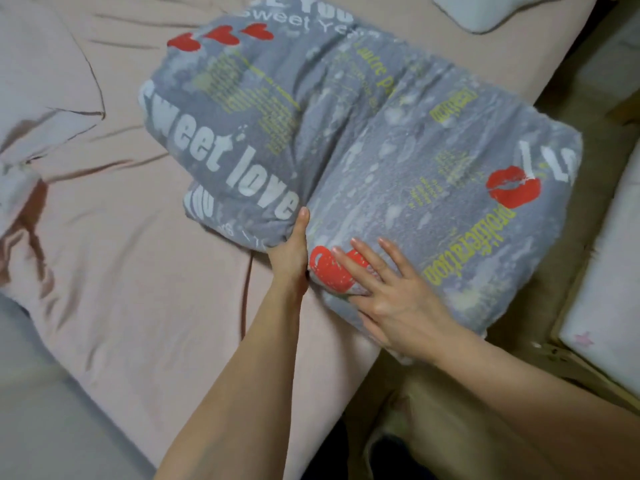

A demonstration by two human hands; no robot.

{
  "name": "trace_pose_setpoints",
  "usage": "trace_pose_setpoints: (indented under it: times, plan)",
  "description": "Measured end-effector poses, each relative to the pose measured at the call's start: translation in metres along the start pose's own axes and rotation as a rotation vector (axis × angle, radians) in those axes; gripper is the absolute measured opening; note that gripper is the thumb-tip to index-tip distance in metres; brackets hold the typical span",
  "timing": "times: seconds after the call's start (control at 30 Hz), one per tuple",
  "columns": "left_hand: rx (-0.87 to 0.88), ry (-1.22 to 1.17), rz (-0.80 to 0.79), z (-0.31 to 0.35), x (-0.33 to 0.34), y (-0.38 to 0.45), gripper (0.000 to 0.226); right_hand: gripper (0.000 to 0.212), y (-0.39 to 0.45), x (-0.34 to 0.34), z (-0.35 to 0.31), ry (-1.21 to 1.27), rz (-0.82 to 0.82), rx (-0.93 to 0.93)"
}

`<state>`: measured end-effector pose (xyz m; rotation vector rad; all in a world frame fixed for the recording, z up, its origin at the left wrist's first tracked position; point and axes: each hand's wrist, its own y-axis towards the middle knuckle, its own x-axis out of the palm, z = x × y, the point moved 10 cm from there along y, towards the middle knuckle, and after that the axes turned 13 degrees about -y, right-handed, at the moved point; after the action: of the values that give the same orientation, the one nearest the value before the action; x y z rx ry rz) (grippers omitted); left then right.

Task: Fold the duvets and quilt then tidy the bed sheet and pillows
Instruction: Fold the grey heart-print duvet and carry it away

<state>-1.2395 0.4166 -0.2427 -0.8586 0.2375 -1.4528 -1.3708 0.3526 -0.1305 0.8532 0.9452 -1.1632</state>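
1. Head view: right hand (391,299) flat, fingers straight, pressing folded duvet (381,140) at bed sheet's (121,271) near right edge.
2. Left hand (291,251) wedged in its fold crease, thumb up, fingers hidden.
3. Long axis running near-right to far-left.
4. Pillow (485,12) at far right corner.

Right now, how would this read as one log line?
step: folding duvet | left hand: holds crease edge | right hand: flat on top | sheet: wrinkled
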Motion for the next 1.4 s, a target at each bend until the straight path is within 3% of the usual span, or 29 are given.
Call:
trace_pose_setpoints:
  times: [0.07,0.2,0.37,0.6,0.7,0.8,0.9,0.97,1.1,1.17,1.23,1.27,1.33,1.37,1.4]
  plan:
    - [0.026,-0.008,0.073,0.004,0.022,-0.032,0.078,0.046,-0.013,-0.019,0.030,-0.020,-0.056,0.116]
    - [-0.096,-0.021,0.162,-0.002,0.084,-0.114,0.093,0.075,-0.053,-0.068,0.092,-0.049,-0.146,0.330]
    - [-0.103,0.028,0.201,0.001,0.154,-0.160,0.083,0.108,-0.099,-0.087,0.154,-0.058,-0.184,0.501]
    - [-0.106,0.113,0.202,0.013,0.198,-0.135,0.075,0.107,-0.082,-0.073,0.199,-0.014,-0.072,0.577]
    - [-0.142,0.057,0.169,0.021,0.220,-0.096,0.087,0.090,-0.061,-0.069,0.213,0.001,-0.011,0.596]
    - [-0.147,0.100,0.183,0.020,0.236,-0.029,0.105,0.066,-0.028,-0.054,0.257,-0.004,-0.071,0.639]
    - [-0.070,0.173,0.130,0.066,0.284,-0.050,0.083,0.047,0.017,-0.049,0.311,-0.100,-0.099,0.581]
    - [-0.034,0.250,0.134,0.074,0.307,-0.044,0.072,0.047,0.047,-0.042,0.341,-0.153,-0.117,0.515]
    - [-0.052,0.425,0.103,0.066,0.333,-0.035,0.071,0.038,0.073,-0.014,0.367,-0.155,-0.200,0.415]
    - [-0.060,0.545,-0.090,0.064,0.347,-0.046,0.074,0.032,0.072,0.001,0.375,-0.117,-0.223,0.356]
    - [0.152,0.791,-0.414,0.077,0.364,-0.063,0.074,0.035,0.075,0.019,0.392,-0.098,-0.256,0.313]
    - [0.391,1.033,-0.531,0.092,0.367,-0.073,0.074,0.037,0.078,0.025,0.402,-0.088,-0.278,0.302]
    - [1.040,1.434,-0.529,0.129,0.361,-0.105,0.081,0.037,0.086,0.032,0.412,-0.089,-0.313,0.277]
    - [1.268,1.581,-0.470,0.141,0.359,-0.119,0.086,0.036,0.089,0.032,0.415,-0.099,-0.317,0.270]
    - [1.340,1.709,-0.406,0.146,0.358,-0.117,0.093,0.035,0.092,0.030,0.418,-0.103,-0.319,0.262]
